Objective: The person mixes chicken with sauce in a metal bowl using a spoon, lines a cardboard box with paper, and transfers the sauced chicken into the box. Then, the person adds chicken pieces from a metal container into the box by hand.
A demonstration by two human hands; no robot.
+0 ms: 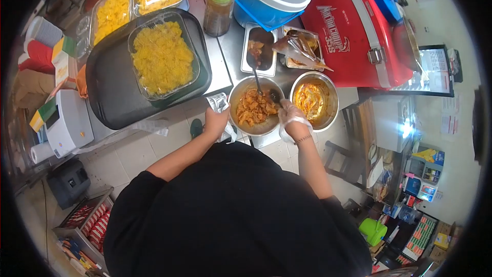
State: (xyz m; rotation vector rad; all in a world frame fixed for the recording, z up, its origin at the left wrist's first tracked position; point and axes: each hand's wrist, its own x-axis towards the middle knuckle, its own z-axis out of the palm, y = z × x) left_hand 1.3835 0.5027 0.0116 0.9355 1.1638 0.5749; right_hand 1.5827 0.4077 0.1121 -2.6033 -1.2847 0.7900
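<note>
We see L hand (217,120), grip curled round crumpled white wrap (219,102) w/ dark print. Mid: steel bowl (237,94) on table (231,54), glossy orange-brown chunks (252,109) inside. R hand (294,117), gloved, pinches dark utensil (275,96). Red cooler (354,28) reads "Marine Cooler".

red cooler box (353,25), far right: "Marina Cooler", "35S"; wall papers (450,115), right: print too small
</note>
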